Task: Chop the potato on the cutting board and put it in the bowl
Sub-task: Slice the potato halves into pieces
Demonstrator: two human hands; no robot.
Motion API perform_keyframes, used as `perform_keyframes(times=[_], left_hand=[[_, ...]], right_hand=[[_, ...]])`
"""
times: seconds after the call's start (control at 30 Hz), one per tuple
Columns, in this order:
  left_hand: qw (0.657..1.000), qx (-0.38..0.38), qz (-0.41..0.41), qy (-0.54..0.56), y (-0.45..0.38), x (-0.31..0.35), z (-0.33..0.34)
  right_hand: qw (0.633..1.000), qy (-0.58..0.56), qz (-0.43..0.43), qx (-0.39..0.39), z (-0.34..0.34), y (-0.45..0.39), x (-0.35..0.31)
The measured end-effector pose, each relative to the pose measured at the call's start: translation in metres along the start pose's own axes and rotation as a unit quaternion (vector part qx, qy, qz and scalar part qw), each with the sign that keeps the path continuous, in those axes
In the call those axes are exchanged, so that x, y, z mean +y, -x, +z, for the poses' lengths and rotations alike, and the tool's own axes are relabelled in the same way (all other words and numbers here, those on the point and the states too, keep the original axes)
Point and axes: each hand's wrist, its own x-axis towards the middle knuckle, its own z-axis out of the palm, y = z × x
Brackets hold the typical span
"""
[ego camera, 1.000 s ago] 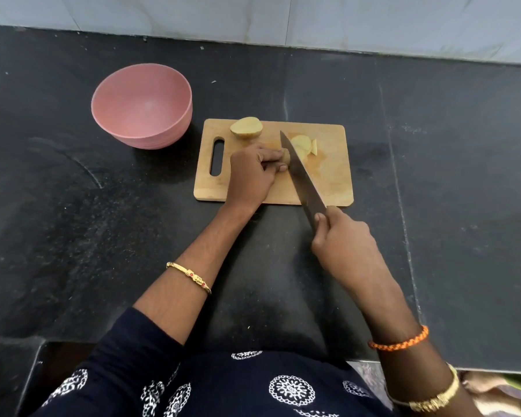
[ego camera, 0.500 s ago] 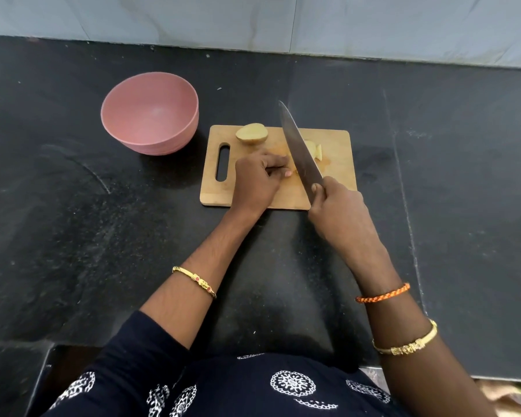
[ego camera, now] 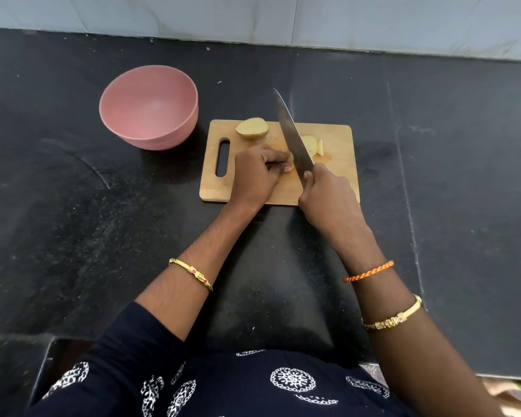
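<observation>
potato piece [ego camera: 288, 158] seemingly under left grip [ego camera: 257, 173], beside knife [ego camera: 292, 135]

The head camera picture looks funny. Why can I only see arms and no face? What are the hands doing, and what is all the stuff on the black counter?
The camera sits on the person's head and looks down, so you see only their arms. The right hand holds a big knife. The left hand steadies a piece of potato, mostly hidden under the fingers. They work on a wooden cutting board lying on the counter. Half a potato waits near the board's far edge, and cut slices lie beyond the blade. The pink bowl to the left looks empty.
</observation>
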Motion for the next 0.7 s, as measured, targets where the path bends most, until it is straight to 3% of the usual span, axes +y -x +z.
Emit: perform_keyframes(times=[0.57, 0.7], left_hand=[[1.0, 0.016, 0.0, 0.023, 0.001, -0.001, 0.0], [0.999, -0.022, -0.002, -0.026, -0.001, -0.002, -0.003]], right_hand=[[0.996, 0.036, 0.062, -0.056, 0.003, 0.04, 0.023], [0.999, -0.026, 0.04, -0.008, -0.005, 0.048, 0.034]])
